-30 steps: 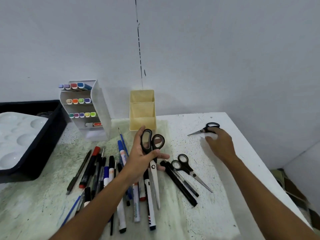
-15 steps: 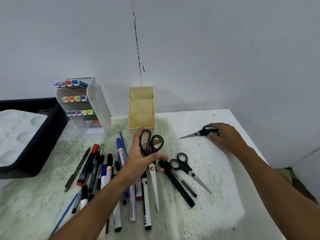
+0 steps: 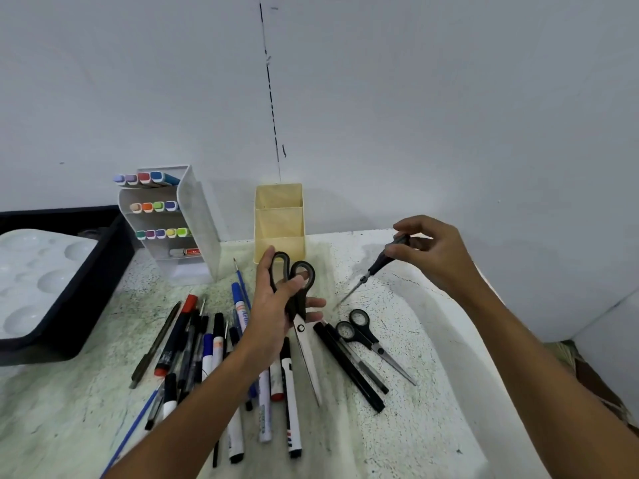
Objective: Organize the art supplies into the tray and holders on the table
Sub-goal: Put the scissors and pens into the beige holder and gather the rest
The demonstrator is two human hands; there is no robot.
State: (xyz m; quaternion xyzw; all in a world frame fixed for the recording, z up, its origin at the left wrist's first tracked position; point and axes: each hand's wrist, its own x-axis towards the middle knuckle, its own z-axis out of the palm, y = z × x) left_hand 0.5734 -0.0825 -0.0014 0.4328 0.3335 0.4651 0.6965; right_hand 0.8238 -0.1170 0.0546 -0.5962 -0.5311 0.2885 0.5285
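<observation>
The speckled white worktop (image 3: 425, 402) is cut off at the bottom and left edges of the view. At nine o'clock a black plastic tray (image 3: 86, 299) holding a white paint palette (image 3: 31, 278) is cropped by the left edge. At eleven o'clock stands a white tiered marker rack (image 3: 193, 223); the label on its lowest marker cannot be read. At twelve o'clock a cream plastic holder (image 3: 279, 219) is seen. The loose pens and markers (image 3: 207, 350) are partly hidden beneath the left forearm. The large black-handled scissors (image 3: 301, 316) are gripped by the left hand (image 3: 273, 316), blades toward six o'clock. Small black-handled scissors (image 3: 375, 267), blurred, are pinched by the right hand (image 3: 432, 250) above the worktop at two o'clock. Another small pair of black scissors (image 3: 370, 337) lies at four o'clock.
</observation>
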